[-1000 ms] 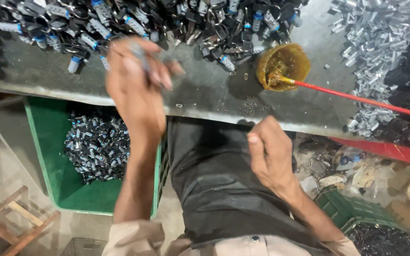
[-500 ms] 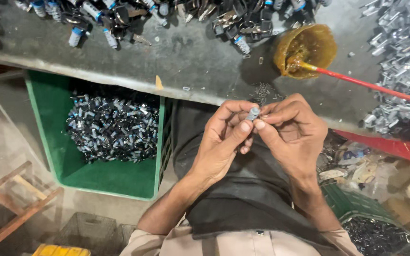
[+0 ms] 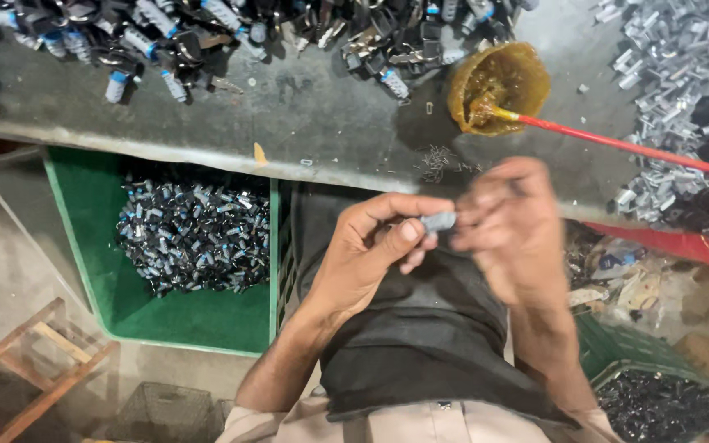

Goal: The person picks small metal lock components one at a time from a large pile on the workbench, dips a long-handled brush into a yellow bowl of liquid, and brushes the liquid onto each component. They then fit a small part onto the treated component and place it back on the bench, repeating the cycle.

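Note:
My left hand pinches a small grey-blue metal part between thumb and fingers, held over my lap below the bench edge. My right hand is blurred with motion and meets the same part from the right with its fingertips. Both hands hang just in front of the grey workbench. Whether the right hand holds a second piece I cannot tell.
A yellow bowl of brown paste with a red-handled brush sits on the bench. Piles of dark and blue parts line the far edge, silver pieces at right. A green crate of parts stands at left, another crate lower right.
My left hand came down from the pile on the bench to my lap and met the right hand. Since then both hands have stayed together on the small part, the right one moving fast.

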A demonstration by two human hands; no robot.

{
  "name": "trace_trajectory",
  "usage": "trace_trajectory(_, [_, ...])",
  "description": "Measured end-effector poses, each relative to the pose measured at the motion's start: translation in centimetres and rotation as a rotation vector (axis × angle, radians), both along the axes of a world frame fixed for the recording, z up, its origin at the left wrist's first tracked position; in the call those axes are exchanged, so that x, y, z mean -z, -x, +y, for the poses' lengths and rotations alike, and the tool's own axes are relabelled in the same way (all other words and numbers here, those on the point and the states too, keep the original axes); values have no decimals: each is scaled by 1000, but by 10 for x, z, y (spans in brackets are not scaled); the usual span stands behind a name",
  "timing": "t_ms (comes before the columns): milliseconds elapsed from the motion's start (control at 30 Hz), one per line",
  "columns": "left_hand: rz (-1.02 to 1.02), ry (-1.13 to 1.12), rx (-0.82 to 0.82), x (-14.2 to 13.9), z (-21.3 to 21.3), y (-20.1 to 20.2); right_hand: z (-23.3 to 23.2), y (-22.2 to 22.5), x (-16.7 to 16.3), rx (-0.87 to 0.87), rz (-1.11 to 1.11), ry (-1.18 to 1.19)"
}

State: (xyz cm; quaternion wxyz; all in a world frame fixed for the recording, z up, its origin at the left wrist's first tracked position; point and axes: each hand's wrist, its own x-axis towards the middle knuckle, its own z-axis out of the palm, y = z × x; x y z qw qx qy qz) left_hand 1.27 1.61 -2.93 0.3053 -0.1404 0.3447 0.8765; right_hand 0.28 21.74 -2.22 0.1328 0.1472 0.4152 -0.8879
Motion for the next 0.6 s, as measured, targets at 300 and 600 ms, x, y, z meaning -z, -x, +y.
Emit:
trace_trajectory(300, [-87,-187,-225,13,38,43,57,19,-11,301,463,-1095])
trace_trajectory(600, [-141,-380,-233,10,43,43,51,21,-13,388,401,-953])
